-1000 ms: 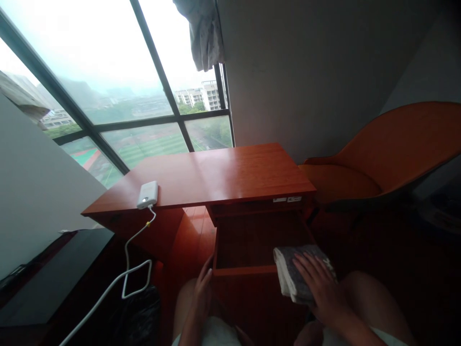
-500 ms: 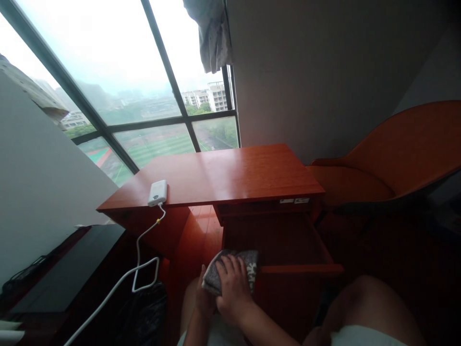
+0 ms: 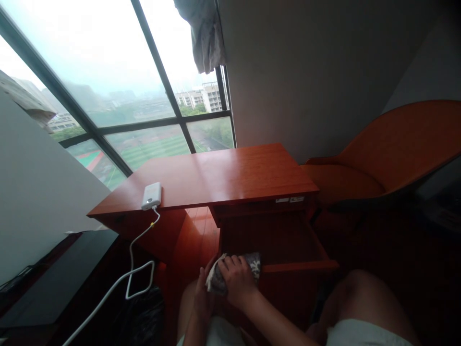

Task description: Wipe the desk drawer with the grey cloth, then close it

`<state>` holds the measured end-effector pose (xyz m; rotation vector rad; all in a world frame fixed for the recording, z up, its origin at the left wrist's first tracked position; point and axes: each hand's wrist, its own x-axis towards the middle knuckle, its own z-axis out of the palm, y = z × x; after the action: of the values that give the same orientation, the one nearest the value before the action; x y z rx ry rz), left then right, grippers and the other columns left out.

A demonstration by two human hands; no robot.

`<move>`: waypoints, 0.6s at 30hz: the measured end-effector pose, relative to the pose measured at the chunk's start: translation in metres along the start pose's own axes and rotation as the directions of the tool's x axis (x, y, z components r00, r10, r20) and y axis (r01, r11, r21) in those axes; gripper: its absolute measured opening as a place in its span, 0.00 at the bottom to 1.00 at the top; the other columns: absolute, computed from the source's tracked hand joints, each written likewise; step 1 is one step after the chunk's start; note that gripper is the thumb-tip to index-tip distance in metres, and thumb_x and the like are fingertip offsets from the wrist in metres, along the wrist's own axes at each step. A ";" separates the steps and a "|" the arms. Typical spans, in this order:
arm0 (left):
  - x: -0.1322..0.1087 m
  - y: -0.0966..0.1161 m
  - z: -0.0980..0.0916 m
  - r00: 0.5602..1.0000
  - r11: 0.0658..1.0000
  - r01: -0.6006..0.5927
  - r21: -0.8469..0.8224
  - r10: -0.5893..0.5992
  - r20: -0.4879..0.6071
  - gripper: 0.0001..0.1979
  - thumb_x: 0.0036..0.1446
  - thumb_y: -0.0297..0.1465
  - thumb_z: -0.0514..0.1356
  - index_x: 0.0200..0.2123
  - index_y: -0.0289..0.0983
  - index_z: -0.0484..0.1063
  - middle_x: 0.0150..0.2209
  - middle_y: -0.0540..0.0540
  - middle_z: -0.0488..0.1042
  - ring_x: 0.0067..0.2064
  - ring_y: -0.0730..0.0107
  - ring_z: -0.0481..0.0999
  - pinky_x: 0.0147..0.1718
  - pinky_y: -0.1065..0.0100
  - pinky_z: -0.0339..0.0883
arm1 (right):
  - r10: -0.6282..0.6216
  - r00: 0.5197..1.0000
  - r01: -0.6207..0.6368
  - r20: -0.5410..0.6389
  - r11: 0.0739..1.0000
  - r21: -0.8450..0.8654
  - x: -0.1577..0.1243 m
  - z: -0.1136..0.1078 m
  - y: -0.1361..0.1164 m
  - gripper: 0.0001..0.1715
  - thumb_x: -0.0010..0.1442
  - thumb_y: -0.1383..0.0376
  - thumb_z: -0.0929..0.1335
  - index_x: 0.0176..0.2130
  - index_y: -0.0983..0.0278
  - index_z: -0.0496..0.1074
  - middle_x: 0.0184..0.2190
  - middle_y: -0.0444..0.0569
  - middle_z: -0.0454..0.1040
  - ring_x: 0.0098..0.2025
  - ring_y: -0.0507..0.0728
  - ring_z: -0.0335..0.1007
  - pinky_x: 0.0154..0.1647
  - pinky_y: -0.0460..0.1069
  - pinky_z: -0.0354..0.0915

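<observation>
My right hand (image 3: 237, 283) presses a folded grey patterned cloth (image 3: 252, 263) against the front left corner of an open wooden drawer (image 3: 298, 265), fingers curled over the cloth. My left hand (image 3: 201, 298) rests against the drawer's left side, next to the cloth's white edge; its fingers are partly hidden behind the cloth. The drawer hangs open under a red-brown wooden desk (image 3: 230, 175).
A white power bank (image 3: 151, 195) lies on the desk's left front edge, its white cable (image 3: 129, 278) looping down to the floor. An orange chair (image 3: 389, 154) stands right of the desk. A dark low cabinet (image 3: 54, 283) is at left. Large window behind.
My right hand has carried the cloth from the drawer's right front corner to its left front corner, where my left hand stays. Over the last half second it shifted little.
</observation>
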<state>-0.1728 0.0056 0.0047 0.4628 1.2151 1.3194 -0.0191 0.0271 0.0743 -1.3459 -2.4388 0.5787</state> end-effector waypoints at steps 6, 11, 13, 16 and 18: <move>-0.009 0.009 0.013 0.988 0.995 -0.092 0.046 0.085 0.131 0.25 0.52 0.42 0.62 0.53 0.46 0.73 0.57 0.47 0.74 0.65 0.53 0.63 0.62 0.56 0.57 | 0.008 1.000 -0.006 -0.024 0.995 0.098 -0.052 -0.017 0.061 0.39 0.51 0.61 0.65 0.62 0.60 0.58 0.60 0.52 0.67 0.60 0.65 0.60 0.66 0.62 0.50; -0.011 0.011 0.013 0.990 0.996 -0.054 0.076 0.043 0.135 0.29 0.49 0.39 0.64 0.56 0.47 0.70 0.57 0.47 0.74 0.61 0.51 0.68 0.60 0.55 0.61 | -0.025 0.998 0.028 -0.060 0.999 0.046 -0.116 -0.044 0.143 0.43 0.53 0.62 0.64 0.66 0.54 0.52 0.67 0.47 0.59 0.68 0.65 0.52 0.71 0.65 0.44; -0.012 0.012 0.015 0.991 0.998 -0.041 0.054 0.034 0.126 0.28 0.49 0.39 0.64 0.56 0.48 0.70 0.56 0.49 0.75 0.61 0.52 0.68 0.60 0.56 0.60 | 0.029 0.988 -0.021 -0.151 0.998 0.052 -0.143 -0.057 0.174 0.43 0.50 0.67 0.64 0.64 0.50 0.56 0.65 0.45 0.63 0.67 0.64 0.55 0.71 0.63 0.47; -0.012 0.014 0.019 0.995 0.996 -0.053 0.068 0.047 0.093 0.28 0.48 0.38 0.65 0.55 0.47 0.72 0.55 0.49 0.75 0.62 0.54 0.67 0.62 0.57 0.57 | 0.259 0.896 -0.175 -0.360 0.952 0.251 -0.177 -0.077 0.211 0.38 0.48 0.68 0.63 0.59 0.53 0.65 0.58 0.55 0.71 0.62 0.65 0.64 0.64 0.62 0.61; -0.012 0.015 0.020 0.996 0.995 -0.069 0.075 0.064 0.066 0.27 0.47 0.37 0.65 0.54 0.46 0.73 0.55 0.49 0.76 0.62 0.54 0.66 0.63 0.56 0.55 | 0.552 0.641 -0.374 -0.534 0.832 0.410 -0.193 -0.094 0.230 0.33 0.48 0.67 0.61 0.54 0.61 0.70 0.43 0.61 0.79 0.48 0.67 0.75 0.51 0.63 0.71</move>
<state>-0.1603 0.0065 0.0294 0.6005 1.2091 1.3075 0.2908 -0.0075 0.0350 -1.7146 -1.4054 0.4323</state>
